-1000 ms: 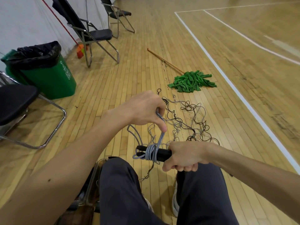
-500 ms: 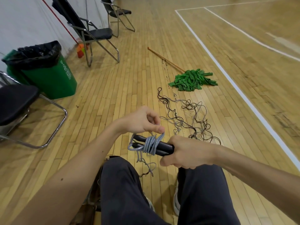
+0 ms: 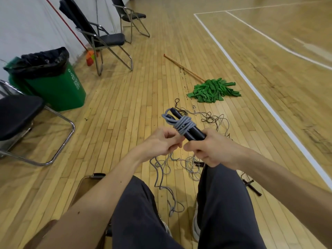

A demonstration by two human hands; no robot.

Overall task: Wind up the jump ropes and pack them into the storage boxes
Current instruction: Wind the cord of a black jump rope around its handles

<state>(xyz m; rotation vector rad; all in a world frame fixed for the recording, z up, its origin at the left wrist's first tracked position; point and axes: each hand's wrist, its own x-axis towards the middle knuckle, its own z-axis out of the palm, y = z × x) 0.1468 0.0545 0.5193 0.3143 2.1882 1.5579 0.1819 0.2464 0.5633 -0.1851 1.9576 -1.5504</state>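
Note:
My right hand (image 3: 210, 150) grips the near end of two black jump rope handles (image 3: 193, 133), which point up and away to the left. Grey rope (image 3: 184, 124) is wound in several turns around their middle. My left hand (image 3: 161, 142) pinches the grey rope just below the wraps. The loose grey rope (image 3: 161, 177) hangs down to the floor between my knees. A tangle of black and grey ropes (image 3: 213, 119) lies on the floor beyond my hands. Another black handle (image 3: 251, 186) lies by my right leg. No storage box is in view.
A green mop (image 3: 212, 90) with a wooden stick lies ahead. A green bin (image 3: 53, 85) with a black liner stands at the left. Folding chairs stand at the left (image 3: 19, 119) and by the wall (image 3: 106, 40). A white court line (image 3: 269, 106) runs along the right.
The handle bundle has tilted up, its wrapped end now pointing away from me. My left hand came down from above the handles to beside my right hand. The camera view shifted.

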